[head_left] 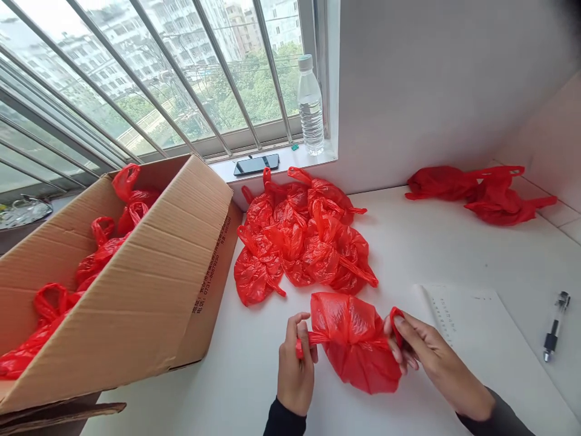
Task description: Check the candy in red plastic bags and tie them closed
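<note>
A full red plastic bag (358,345) lies on the white table in front of me, its neck gathered at the middle of its top. My left hand (297,357) grips one twisted handle, which stretches out to the left. On the other side, my right hand (420,345) pinches the opposite handle, with a loop of it showing above the fingers. Both handles look pulled apart from the gathered middle. What is inside the bag cannot be seen. Just behind it sits a cluster of several tied red bags (302,242).
An open cardboard box (149,290) at the left holds more red bags. Two red bags (499,197) lie by the wall at back right. A notebook (472,321) and a pen (554,327) are at right. The windowsill bears a phone (256,165) and a water bottle (310,109).
</note>
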Demonstrator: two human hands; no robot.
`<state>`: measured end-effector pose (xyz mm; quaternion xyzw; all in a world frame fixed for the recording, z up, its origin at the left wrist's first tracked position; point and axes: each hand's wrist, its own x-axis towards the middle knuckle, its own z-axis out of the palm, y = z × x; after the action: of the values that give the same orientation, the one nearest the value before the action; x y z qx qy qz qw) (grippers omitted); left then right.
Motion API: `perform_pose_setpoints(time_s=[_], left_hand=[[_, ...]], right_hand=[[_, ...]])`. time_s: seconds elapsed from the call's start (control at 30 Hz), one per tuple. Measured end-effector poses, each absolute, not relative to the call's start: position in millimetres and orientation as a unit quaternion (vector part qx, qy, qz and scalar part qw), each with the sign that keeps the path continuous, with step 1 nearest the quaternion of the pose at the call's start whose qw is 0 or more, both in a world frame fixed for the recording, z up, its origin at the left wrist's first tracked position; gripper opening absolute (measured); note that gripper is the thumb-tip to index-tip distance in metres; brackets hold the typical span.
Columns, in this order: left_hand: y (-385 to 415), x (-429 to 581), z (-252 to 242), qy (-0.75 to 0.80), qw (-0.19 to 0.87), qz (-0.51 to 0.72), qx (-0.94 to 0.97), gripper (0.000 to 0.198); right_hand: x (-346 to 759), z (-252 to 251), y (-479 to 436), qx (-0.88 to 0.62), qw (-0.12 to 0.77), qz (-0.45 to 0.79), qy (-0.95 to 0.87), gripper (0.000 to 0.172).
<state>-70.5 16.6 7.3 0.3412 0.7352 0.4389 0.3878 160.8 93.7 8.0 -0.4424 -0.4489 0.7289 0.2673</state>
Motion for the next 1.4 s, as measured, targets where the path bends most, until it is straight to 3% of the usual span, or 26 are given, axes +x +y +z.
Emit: perform_pose_setpoints(time_s=[0.27,0.47,0.7,1.1,1.23,1.4], left_hand=[[5,-36,-9,0.689,0.538,0.424,0.239,0.063],[11,-24,-5,0.666,0.511,0.496,0.224,0.054],[11,-40,1,0.641,0.499,0.54,0.219,0.039],[18,-63,16,0.668,0.446,0.539,0.254,0.043],[19,-60,11,0.677,0.433,0.521,0.288,0.051],[18,-64,6,0.692,0.396,0.525,0.296,0.043]], right_hand=[[156,1,83,-0.459,0.231,0.697,-0.5,0.046],[146,-9,67,-0.415,0.174,0.696,-0.56,0.048],[146,-12,56,-0.444,0.126,0.688,-0.56,0.067],[141,-8,56,-0.406,0.22,0.705,-0.538,0.049],[142,-7,57,-0.38,0.193,0.706,-0.565,0.044],[140,-6,57,-0.381,0.2,0.696,-0.575,0.045]])
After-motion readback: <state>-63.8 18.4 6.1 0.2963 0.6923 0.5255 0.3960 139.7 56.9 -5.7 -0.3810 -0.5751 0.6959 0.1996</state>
